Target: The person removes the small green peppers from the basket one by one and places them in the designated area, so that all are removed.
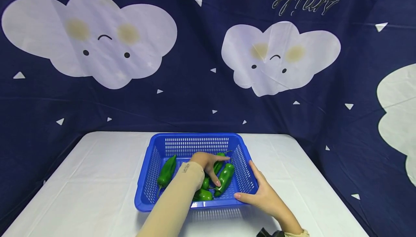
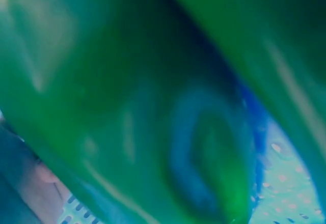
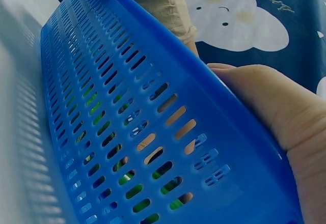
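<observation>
A blue plastic basket (image 1: 195,136) with slotted walls holds several glossy green peppers. My left hand (image 1: 205,160) reaches down into it, thumb and forefinger spread apart. The thumb tip lies at a long green pepper (image 1: 225,179); another pepper (image 1: 218,165) shows between thumb and forefinger. Below the wrist, a shorter pepper (image 1: 203,195) is partly covered by the sleeve. Big and blurred, a green pepper (image 2: 76,117) fills the left wrist view. At the near right corner, my right hand (image 1: 264,195) grips the basket, its thumb over the rim in the right wrist view.
One more green pepper (image 1: 167,172) lies apart in the basket's left side. The basket stands on a white-covered table (image 1: 97,179). Behind the table hangs a dark blue curtain (image 1: 195,67) with cloud prints.
</observation>
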Tool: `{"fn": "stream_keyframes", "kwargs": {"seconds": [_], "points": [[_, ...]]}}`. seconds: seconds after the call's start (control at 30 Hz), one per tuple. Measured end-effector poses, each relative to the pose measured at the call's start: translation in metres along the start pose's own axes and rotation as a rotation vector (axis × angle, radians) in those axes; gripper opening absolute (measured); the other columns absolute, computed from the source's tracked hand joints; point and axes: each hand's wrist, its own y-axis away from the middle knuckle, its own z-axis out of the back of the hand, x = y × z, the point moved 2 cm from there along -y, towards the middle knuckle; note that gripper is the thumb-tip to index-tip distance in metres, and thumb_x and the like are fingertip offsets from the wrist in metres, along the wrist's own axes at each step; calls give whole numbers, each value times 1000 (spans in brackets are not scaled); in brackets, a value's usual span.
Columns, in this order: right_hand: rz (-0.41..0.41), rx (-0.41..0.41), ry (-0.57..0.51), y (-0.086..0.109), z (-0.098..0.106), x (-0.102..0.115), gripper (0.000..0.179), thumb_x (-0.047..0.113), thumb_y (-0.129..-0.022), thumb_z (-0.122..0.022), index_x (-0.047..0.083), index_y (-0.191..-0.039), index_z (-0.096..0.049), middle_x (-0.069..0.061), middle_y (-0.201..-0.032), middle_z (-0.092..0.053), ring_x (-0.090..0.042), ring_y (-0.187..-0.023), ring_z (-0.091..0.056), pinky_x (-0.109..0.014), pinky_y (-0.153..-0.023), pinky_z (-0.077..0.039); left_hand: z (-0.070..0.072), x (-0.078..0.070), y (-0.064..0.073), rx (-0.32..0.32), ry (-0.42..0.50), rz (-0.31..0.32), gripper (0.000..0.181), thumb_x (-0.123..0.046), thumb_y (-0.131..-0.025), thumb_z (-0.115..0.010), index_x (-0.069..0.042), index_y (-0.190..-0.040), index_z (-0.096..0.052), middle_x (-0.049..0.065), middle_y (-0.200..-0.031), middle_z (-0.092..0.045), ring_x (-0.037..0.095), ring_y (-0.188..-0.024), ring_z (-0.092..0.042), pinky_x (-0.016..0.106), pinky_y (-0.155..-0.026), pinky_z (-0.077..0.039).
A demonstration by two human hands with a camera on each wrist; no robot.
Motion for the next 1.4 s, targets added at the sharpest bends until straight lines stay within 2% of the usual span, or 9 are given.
{"fn": "stream_keyframes", "kwargs": {"seconds": [0.2, 0.47, 0.8, 1.0, 1.17, 1.4], "points": [[4, -3, -9, -1, 0, 0, 117, 32, -75, -86, 19, -161, -7, -20, -165, -11, -44, -148, -22, -67, -116, -21, 0, -1, -6, -10, -41, -19, 106, -62, -61, -84, -61, -148, -23, -5, -160, -36, 20, -142, -42, 39, -111, -43], [-12, -7, -13, 0, 0, 1, 117, 31, -75, -87, 19, -161, -8, -20, -164, -13, -42, -147, -26, -65, -116, -23, 0, 0, -9, 9, -8, -53, 105, -59, -63, -85, -58, -149, -25, -7, -160, -35, 20, -142, -41, 40, -114, -41], [-8, -7, 1, 1, 1, 0, 118, 33, -74, -87, 20, -161, -8, -20, -163, -15, -41, -143, -32, -62, -115, -28, -2, 4, -8, -31, 78, -28, 101, -56, -59, -89, -58, -144, -35, -4, -156, -41, 22, -133, -48, 46, -108, -45], [-12, -2, 2, 1, 0, 0, 117, 31, -75, -86, 20, -161, -7, -20, -163, -17, -40, -142, -34, -61, -114, -31, 2, 5, -3, -37, 118, -27, 100, -54, -61, -89, -55, -145, -34, -4, -158, -37, 27, -138, -43, 51, -110, -43], [-6, 6, 2, 0, 0, 0, 118, 31, -75, -86, 19, -161, -6, -20, -164, -14, -41, -146, -27, -64, -116, -25, 5, 7, 1, -41, 163, -52, 102, -51, -63, -90, -52, -147, -32, -3, -160, -33, 30, -143, -38, 55, -111, -40], [-8, 5, 12, 0, 1, 1, 118, 33, -75, -86, 20, -161, -6, -20, -164, -14, -42, -146, -27, -63, -116, -25, 14, 13, 4, -54, 257, -119, 103, -42, -67, -90, -47, -150, -29, 2, -161, -31, 31, -148, -32, 57, -114, -35]]}}
